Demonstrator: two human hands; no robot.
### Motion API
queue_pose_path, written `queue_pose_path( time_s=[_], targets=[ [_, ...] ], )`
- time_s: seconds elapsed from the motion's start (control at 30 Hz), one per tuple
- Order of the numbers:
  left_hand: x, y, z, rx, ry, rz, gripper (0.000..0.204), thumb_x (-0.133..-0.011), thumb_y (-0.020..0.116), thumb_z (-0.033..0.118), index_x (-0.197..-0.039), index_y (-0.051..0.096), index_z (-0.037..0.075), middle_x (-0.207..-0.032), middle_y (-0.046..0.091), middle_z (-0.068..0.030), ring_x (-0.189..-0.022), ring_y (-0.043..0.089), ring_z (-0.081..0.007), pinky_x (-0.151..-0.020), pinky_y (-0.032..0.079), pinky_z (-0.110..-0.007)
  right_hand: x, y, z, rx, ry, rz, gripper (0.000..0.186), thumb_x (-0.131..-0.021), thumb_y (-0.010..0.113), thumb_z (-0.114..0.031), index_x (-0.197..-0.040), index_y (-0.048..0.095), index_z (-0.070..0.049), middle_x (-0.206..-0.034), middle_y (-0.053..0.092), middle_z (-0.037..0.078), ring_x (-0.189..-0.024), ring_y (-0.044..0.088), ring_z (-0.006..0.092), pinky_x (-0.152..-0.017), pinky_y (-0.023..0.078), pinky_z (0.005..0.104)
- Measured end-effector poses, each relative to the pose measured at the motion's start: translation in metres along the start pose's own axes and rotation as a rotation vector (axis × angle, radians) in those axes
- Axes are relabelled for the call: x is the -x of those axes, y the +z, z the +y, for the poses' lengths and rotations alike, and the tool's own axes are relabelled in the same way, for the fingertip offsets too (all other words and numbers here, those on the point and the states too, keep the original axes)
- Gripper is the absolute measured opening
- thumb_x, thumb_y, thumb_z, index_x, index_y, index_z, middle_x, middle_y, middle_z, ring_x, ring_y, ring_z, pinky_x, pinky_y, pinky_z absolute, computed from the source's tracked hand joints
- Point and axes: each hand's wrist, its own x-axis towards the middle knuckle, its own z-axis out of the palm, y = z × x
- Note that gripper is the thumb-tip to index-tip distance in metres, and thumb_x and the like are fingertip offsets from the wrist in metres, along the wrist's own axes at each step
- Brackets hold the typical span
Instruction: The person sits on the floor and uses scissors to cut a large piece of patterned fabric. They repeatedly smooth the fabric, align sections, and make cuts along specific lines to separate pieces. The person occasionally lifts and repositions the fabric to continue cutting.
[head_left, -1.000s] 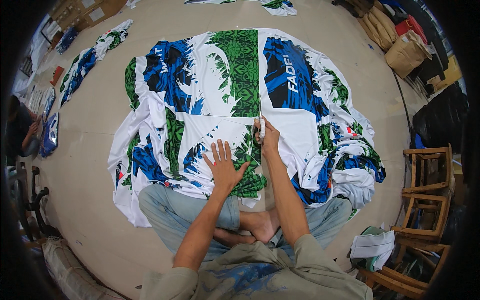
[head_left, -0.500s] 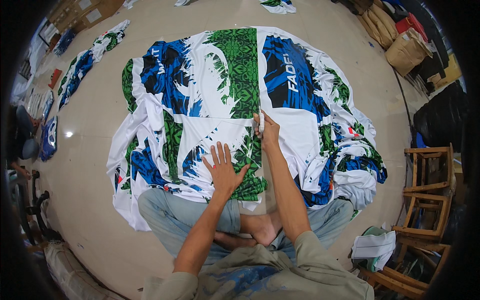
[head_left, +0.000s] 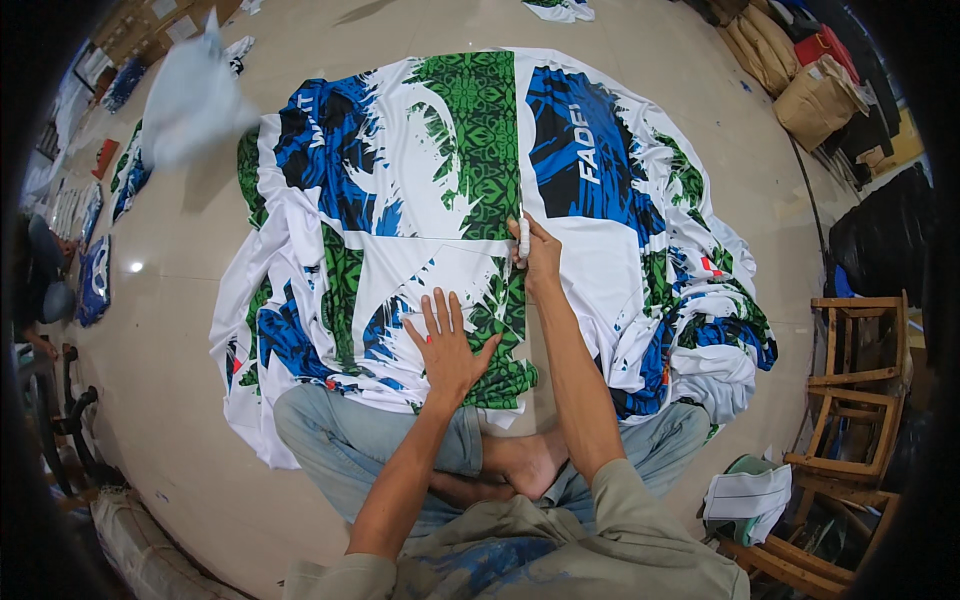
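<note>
A pale blurred shape (head_left: pixel 195 105) sweeps into the upper left! Work seems undisturbed: left hand (head_left: pixel 450 355) spread flat on printed fabric (head_left: pixel 480 170), right hand (head_left: pixel 542 262) gripping white-handled scissors (head_left: pixel 523 240).

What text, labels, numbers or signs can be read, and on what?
Right blue-and-black cloth panel: large white lettering, legible in part; wording not copied here.
Upper-left blue-and-black cloth panel: white lettering, partly distorted; wording not copied here.
Cardboard boxes: pale labels, too small to read.
</note>
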Motion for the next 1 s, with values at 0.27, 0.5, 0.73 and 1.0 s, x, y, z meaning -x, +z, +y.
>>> queue_pose_path(
  time_s=[0.27,0.5,0.73,1.0],
  targets=[
    [-0.001,-0.001,0.000,-0.001,-0.001,-0.004,0.102,-0.083,0.055,0.068,-0.149,0.027,-0.004,-0.159,0.017,-0.0221,-0.148,0.006,-0.0390,-0.112,0.000,-0.067,-0.016,0.002,-0.004,-0.043,0.015,0.004,0.042,-0.081,0.075,-0.009,-0.122,0.066,-0.004,-0.074,0.067,0.003,-0.046,0.052,0.0084,-0.039,0.036,0.0217],
    [-0.002,-0.002,0.000,-0.006,0.003,-0.022,0.102,-0.084,0.054,0.068,-0.150,0.026,-0.004,-0.159,0.017,-0.0219,-0.148,0.006,-0.0387,-0.112,-0.001,-0.066,-0.025,0.002,-0.003,-0.037,0.031,-0.004,0.043,-0.082,0.073,-0.010,-0.124,0.065,-0.007,-0.080,0.069,0.004,-0.046,0.052,0.0091,-0.040,0.037,0.0218],
    [-0.002,-0.002,0.000,0.003,0.000,-0.033,0.101,-0.084,0.053,0.068,-0.150,0.025,-0.005,-0.159,0.014,-0.0220,-0.148,0.004,-0.0391,-0.112,-0.002,-0.066,-0.039,0.003,-0.008,-0.087,0.033,-0.057,0.043,-0.083,0.074,-0.015,-0.122,0.064,-0.002,-0.082,0.067,0.005,-0.051,0.052,0.0076,-0.045,0.038,0.0203],
    [-0.002,-0.004,0.000,0.013,-0.016,-0.054,0.101,-0.084,0.054,0.067,-0.149,0.027,-0.005,-0.160,0.013,-0.0221,-0.149,0.004,-0.0387,-0.112,-0.002,-0.067,-0.046,0.010,-0.003,-0.005,0.009,-0.037,0.037,-0.092,0.057,-0.014,-0.126,0.062,-0.002,-0.088,0.071,0.008,-0.047,0.052,0.0090,-0.041,0.038,0.0216]
  ],
)
